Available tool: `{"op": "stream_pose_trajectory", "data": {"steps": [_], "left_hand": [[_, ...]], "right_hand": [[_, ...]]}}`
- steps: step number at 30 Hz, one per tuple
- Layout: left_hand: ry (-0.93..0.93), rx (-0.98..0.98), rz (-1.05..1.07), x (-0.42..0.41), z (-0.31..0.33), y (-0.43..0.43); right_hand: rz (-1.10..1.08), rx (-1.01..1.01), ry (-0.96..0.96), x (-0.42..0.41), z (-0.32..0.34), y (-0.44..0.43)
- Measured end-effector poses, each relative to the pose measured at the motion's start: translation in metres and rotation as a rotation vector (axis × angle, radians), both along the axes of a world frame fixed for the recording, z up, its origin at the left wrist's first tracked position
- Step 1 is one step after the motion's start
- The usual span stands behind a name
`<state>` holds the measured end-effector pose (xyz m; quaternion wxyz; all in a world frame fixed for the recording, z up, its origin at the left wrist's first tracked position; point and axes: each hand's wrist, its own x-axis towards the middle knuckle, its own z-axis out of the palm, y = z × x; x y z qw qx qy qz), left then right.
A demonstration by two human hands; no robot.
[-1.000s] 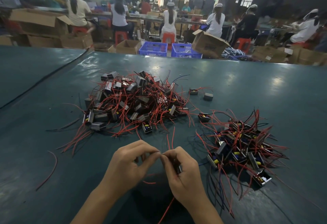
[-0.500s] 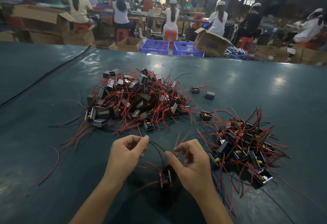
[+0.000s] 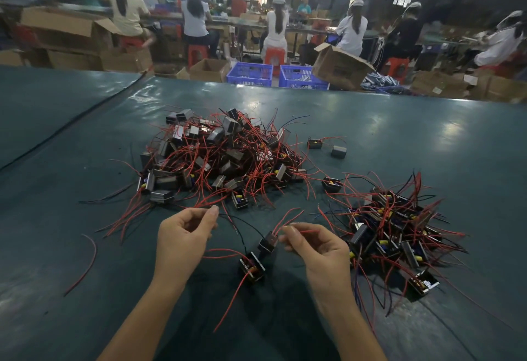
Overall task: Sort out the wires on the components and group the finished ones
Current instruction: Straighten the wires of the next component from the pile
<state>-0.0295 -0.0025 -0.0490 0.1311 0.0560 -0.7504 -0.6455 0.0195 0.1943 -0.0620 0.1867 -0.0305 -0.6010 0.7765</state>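
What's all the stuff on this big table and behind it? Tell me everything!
Big pile: one, grey-black components with red wires, table centre.
Smaller pile: one, same colours, right.
Held components: two, black, between the grips.
Stray components: three, dark, between the piles.
Loose wire: one, red, far left.
Table: one, dark teal.
Crates: two, blue, behind the table.
Cardboard boxes: many, brown, behind the table.
Workers: several, seated at the back.
Left grip: pinches black wire.
Right grip: pinches red wire.
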Motion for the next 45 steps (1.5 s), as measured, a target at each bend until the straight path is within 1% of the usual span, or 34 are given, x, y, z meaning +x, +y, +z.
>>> {"op": "stream_pose_trajectory", "data": {"steps": [3,6,8,12,13,15,17,20,23,27,32,33,36,37,39,41,42,43,45], "left_hand": [[-0.003,-0.016,-0.02,-0.001,0.0,-0.002],[-0.03,-0.045,-0.128,0.002,0.003,-0.002],[-0.138,-0.064,-0.208,0.002,0.007,-0.003],[-0.447,-0.187,-0.398,-0.001,0.015,-0.012],[-0.489,-0.221,-0.451,-0.001,0.016,-0.015],[-0.495,-0.268,-0.54,0.0,0.016,-0.02],[-0.433,-0.244,-0.575,0.0,0.015,-0.024],[-0.322,-0.153,-0.537,-0.001,0.015,-0.026],[-0.228,-0.109,-0.434,-0.001,0.013,-0.024],[-0.106,-0.127,-0.251,-0.004,0.008,-0.025],[0.046,-0.304,-0.107,-0.005,0.004,-0.026],[0.119,-0.381,-0.08,-0.005,0.003,-0.027],[0.416,-0.743,0.018,-0.005,0.002,-0.025],[0.48,-0.825,0.061,-0.004,0.001,-0.024],[0.565,-0.887,0.126,-0.004,0.002,-0.022],[0.615,-0.875,0.121,-0.002,0.002,-0.019],[0.622,-0.85,0.082,-0.001,0.002,-0.018],[0.607,-0.806,0.024,0.0,0.003,-0.016],[0.52,-0.657,-0.105,0.002,0.005,-0.014]], "right_hand": [[-0.034,-0.055,0.02,0.0,0.002,0.0],[-0.064,-0.058,0.044,-0.001,0.002,-0.003],[-0.102,-0.032,0.059,-0.001,0.002,-0.005],[-0.172,-0.021,0.078,-0.001,0.003,-0.003],[-0.183,-0.027,0.079,-0.001,0.003,-0.003],[-0.192,-0.042,0.079,-0.001,0.003,-0.004],[-0.196,-0.053,0.078,-0.002,0.003,-0.004],[-0.235,-0.044,0.08,-0.003,0.001,-0.003],[-0.282,-0.033,0.086,-0.003,0.001,-0.002],[-0.338,-0.037,0.078,-0.003,0.002,0.002],[-0.383,-0.044,0.052,-0.005,0.001,0.004],[-0.383,-0.033,0.049,-0.004,0.001,0.004],[-0.376,0.004,0.048,-0.004,0.001,0.003],[-0.373,0.021,0.05,-0.003,0.001,0.002],[-0.376,0.064,0.053,-0.002,0.0,0.001],[-0.383,0.108,0.055,-0.001,-0.001,0.001],[-0.387,0.12,0.055,-0.001,-0.001,0.001],[-0.39,0.129,0.054,-0.001,-0.002,0.001],[-0.392,0.145,0.048,-0.001,-0.002,0.001]]}}
